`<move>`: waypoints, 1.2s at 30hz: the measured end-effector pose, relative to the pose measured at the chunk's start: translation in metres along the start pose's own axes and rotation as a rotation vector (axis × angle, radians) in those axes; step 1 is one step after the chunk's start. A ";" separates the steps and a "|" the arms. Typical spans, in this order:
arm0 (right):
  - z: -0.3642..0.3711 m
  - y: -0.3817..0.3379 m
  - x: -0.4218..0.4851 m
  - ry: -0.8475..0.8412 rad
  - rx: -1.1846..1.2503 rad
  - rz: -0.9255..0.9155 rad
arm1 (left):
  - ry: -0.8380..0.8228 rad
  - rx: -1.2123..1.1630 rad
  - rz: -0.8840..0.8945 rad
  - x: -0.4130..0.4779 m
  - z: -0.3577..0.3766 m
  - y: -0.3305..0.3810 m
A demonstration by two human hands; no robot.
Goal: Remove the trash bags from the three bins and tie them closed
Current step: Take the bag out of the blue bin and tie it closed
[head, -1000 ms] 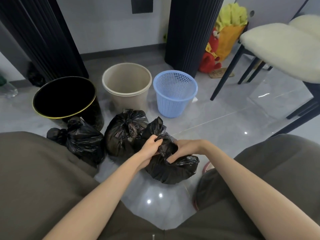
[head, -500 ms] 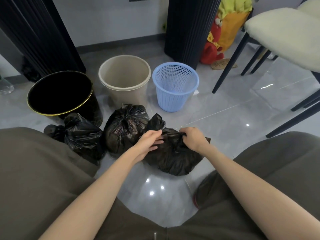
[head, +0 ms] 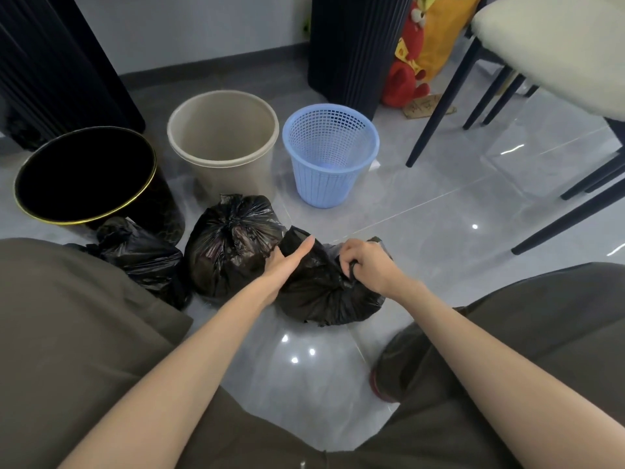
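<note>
Three black trash bags lie on the grey floor before three bins. The left bag (head: 142, 258) and the middle bag (head: 230, 245) are knotted at the top. My right hand (head: 368, 265) grips a twisted end of the right bag (head: 321, 296). My left hand (head: 285, 262) holds the bag's other end, thumb straight, the fingers hidden behind the plastic. Behind stand a black bin with a gold rim (head: 84, 174), a beige bin (head: 223, 130) and a blue mesh bin (head: 331, 150), all without liners.
Dark chair legs (head: 439, 106) and a cream seat (head: 554, 52) are at the right. A ribbed dark column (head: 351, 45) and a red and yellow plush toy (head: 419, 52) stand at the back. My knees frame the bags on both sides.
My hands have pulled apart along the right bag, the right one drawing its end out to the right. The camera has tipped slightly downward.
</note>
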State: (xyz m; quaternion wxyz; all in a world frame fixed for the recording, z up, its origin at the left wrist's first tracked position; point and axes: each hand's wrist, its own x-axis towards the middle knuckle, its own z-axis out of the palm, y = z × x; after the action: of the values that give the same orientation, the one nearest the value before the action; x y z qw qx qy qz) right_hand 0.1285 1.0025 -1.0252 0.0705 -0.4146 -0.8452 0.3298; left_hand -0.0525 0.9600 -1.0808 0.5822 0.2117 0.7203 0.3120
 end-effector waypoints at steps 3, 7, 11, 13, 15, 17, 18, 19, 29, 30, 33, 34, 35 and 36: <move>0.000 -0.004 -0.002 -0.031 0.021 -0.043 | -0.014 -0.032 -0.113 0.008 0.003 -0.006; 0.003 -0.005 -0.001 -0.033 0.062 -0.011 | 0.021 -0.076 -0.109 0.019 -0.002 -0.022; 0.006 -0.002 0.001 0.015 0.107 0.084 | 0.229 -0.102 0.131 0.003 -0.006 -0.015; 0.005 -0.002 0.004 0.061 0.106 0.141 | 0.310 -0.160 0.250 -0.007 -0.010 -0.003; 0.004 -0.002 0.008 0.078 0.058 0.196 | 0.352 -0.272 0.308 -0.014 -0.017 0.009; 0.005 0.003 0.011 0.082 0.010 0.267 | 0.337 -0.459 0.304 -0.021 -0.025 0.021; 0.006 0.006 0.012 0.081 0.012 0.315 | 0.324 -0.556 0.280 -0.025 -0.028 0.026; 0.007 0.008 0.013 0.077 0.027 0.361 | 0.311 -0.634 0.267 -0.028 -0.032 0.030; 0.032 0.008 0.009 -0.054 0.087 0.483 | -0.020 -0.841 0.105 -0.046 -0.061 0.021; 0.031 0.006 0.010 -0.047 0.093 0.474 | 0.012 -0.727 0.124 -0.046 -0.059 0.018; 0.028 -0.009 0.016 -0.014 0.105 0.404 | 0.131 -0.568 0.199 -0.042 -0.052 0.014; 0.027 -0.017 0.018 0.001 0.112 0.364 | 0.144 -0.597 0.198 -0.042 -0.050 0.016; 0.026 -0.026 0.019 -0.001 0.137 0.320 | 0.146 -0.646 0.192 -0.043 -0.049 0.018; 0.025 -0.035 0.020 -0.034 0.179 0.277 | 0.140 -0.715 0.187 -0.044 -0.049 0.020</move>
State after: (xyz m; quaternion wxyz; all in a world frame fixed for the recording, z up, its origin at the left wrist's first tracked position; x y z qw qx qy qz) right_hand 0.0825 0.9898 -1.0265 0.0469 -0.5136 -0.7483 0.4171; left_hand -0.0910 0.9348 -1.0299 0.5377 0.0380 0.5817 0.6091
